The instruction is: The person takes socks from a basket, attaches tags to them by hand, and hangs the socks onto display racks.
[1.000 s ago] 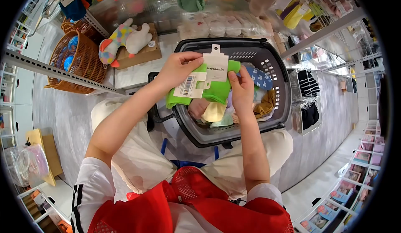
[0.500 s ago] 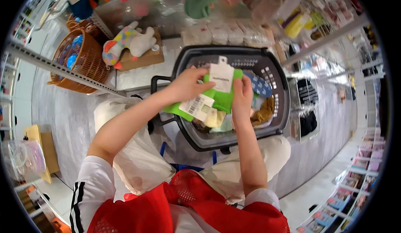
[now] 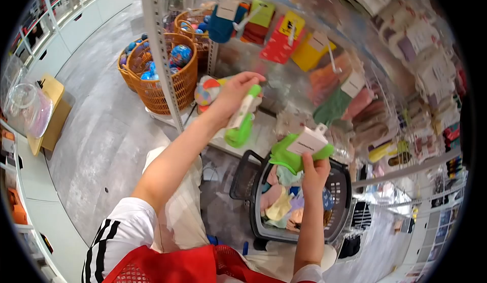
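My left hand (image 3: 237, 97) is closed on a green sock pack (image 3: 240, 125) with a white label, held up in front of the shelf and left of the basket. Its details are blurred. In my right hand (image 3: 315, 171) is a second green sock pack (image 3: 287, 153) with a white card (image 3: 307, 142), pinched by the card's lower edge over the back of the grey basket (image 3: 257, 221). Inside the basket lie several socks, among them a yellow one (image 3: 279, 205) and a blue patterned one. The two green packs are apart.
Sock packs hang on hooks ahead, including a red one (image 3: 282, 43) and a yellow one (image 3: 310, 52). Wicker baskets (image 3: 162, 91) with blue balls stand at the left behind a metal post (image 3: 163, 54). A plush toy (image 3: 207, 91) is partly hidden by my left hand.
The view has turned left and up toward the hanging socks. My hands have moved apart, each with one green pack; before, both packs were held together over the basket.
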Action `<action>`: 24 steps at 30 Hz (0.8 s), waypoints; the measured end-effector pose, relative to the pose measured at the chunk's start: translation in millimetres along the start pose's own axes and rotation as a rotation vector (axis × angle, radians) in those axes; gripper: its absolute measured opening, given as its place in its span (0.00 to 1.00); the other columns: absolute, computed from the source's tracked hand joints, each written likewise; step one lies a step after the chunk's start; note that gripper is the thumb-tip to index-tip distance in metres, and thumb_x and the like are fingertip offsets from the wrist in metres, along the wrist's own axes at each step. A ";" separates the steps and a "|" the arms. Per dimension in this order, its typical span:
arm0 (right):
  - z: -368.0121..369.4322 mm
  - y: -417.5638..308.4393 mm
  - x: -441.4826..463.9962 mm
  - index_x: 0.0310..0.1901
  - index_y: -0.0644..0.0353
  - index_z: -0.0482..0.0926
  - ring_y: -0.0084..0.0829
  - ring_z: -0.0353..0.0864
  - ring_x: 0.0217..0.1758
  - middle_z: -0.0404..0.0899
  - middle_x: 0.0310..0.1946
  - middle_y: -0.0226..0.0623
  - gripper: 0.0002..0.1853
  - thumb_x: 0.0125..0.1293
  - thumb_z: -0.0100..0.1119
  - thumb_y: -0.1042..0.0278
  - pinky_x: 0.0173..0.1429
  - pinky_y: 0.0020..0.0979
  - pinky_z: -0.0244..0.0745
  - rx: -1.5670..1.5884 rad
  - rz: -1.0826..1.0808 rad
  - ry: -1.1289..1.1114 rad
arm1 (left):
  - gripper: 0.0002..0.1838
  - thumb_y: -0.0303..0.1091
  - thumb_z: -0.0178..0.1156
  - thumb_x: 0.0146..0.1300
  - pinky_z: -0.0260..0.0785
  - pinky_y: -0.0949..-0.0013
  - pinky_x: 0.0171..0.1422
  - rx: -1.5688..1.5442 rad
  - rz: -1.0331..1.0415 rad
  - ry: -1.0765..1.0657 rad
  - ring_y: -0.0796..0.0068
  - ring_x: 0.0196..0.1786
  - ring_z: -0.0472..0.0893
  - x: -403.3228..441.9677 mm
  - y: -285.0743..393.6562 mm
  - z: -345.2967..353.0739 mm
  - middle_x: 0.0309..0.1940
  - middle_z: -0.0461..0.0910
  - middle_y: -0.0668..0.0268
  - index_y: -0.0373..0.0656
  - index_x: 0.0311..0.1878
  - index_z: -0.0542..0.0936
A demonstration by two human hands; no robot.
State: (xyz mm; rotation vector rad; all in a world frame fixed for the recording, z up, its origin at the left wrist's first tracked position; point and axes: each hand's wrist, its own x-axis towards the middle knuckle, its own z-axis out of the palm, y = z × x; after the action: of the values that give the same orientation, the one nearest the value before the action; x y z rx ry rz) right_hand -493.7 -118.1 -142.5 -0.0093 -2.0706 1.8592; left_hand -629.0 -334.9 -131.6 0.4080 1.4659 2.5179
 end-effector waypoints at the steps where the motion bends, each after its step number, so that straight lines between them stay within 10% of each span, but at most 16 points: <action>1: 23.6 -11.5 11.5 0.50 0.66 0.68 0.23 0.74 0.44 0.75 0.42 0.35 0.15 0.61 0.54 0.75 0.48 0.24 0.68 0.065 -0.039 -0.063 | 0.11 0.39 0.49 0.65 0.64 0.81 0.26 0.009 0.033 0.004 0.85 0.24 0.72 -1.8 14.1 -18.9 0.26 0.76 0.69 0.44 0.44 0.74; 7: 155.5 -55.0 70.1 0.65 0.61 0.51 0.30 0.65 0.57 0.64 0.56 0.42 0.32 0.59 0.49 0.81 0.60 0.29 0.60 0.033 -0.301 -0.274 | 0.10 0.32 0.50 0.64 0.62 0.84 0.27 0.112 0.329 0.289 0.90 0.24 0.70 -16.0 47.8 -84.5 0.31 0.77 0.70 0.40 0.45 0.74; 13: 227.2 -57.0 117.5 0.61 0.58 0.62 0.45 0.77 0.40 0.75 0.44 0.50 0.27 0.59 0.51 0.78 0.43 0.34 0.71 -0.250 -0.784 -0.212 | 0.17 0.22 0.54 0.57 0.63 0.83 0.28 0.477 0.599 0.441 0.88 0.28 0.71 -16.4 110.4 -74.5 0.43 0.78 0.64 0.38 0.52 0.73; 15: 238.7 -64.6 124.1 0.55 0.58 0.70 0.41 0.78 0.37 0.77 0.39 0.48 0.22 0.57 0.51 0.81 0.40 0.33 0.71 -0.224 -0.744 -0.241 | 0.18 0.21 0.54 0.57 0.71 0.80 0.38 0.564 0.509 0.453 0.80 0.37 0.78 -16.4 125.3 -77.5 0.46 0.76 0.61 0.37 0.53 0.72; 19: 247.7 -70.1 128.8 0.50 0.59 0.75 0.38 0.77 0.33 0.78 0.36 0.45 0.18 0.55 0.52 0.81 0.38 0.31 0.71 -0.242 -0.728 -0.294 | 0.17 0.19 0.55 0.54 0.63 0.83 0.24 0.976 0.734 0.496 0.88 0.25 0.72 -7.7 125.0 -89.0 0.39 0.77 0.66 0.40 0.48 0.77; 20: 248.6 -70.7 129.5 0.48 0.59 0.76 0.37 0.77 0.32 0.78 0.35 0.45 0.18 0.55 0.52 0.82 0.37 0.31 0.70 -0.250 -0.730 -0.298 | 0.18 0.24 0.59 0.52 0.68 0.70 0.31 0.993 0.737 0.512 0.66 0.28 0.75 -6.6 125.2 -89.8 0.34 0.77 0.60 0.44 0.48 0.77; 24: 248.2 -69.9 131.3 0.47 0.59 0.77 0.35 0.76 0.31 0.78 0.35 0.42 0.17 0.54 0.52 0.82 0.36 0.29 0.70 -0.243 -0.733 -0.308 | 0.20 0.21 0.55 0.52 0.62 0.75 0.27 1.046 0.684 0.471 0.75 0.26 0.71 -10.0 129.1 -86.2 0.33 0.75 0.63 0.43 0.50 0.76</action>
State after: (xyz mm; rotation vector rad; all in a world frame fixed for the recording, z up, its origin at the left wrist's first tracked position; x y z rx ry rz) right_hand -666.6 -334.8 -59.2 0.8944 -2.0706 1.2078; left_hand -652.6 -471.4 -60.9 0.5352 3.2651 2.0512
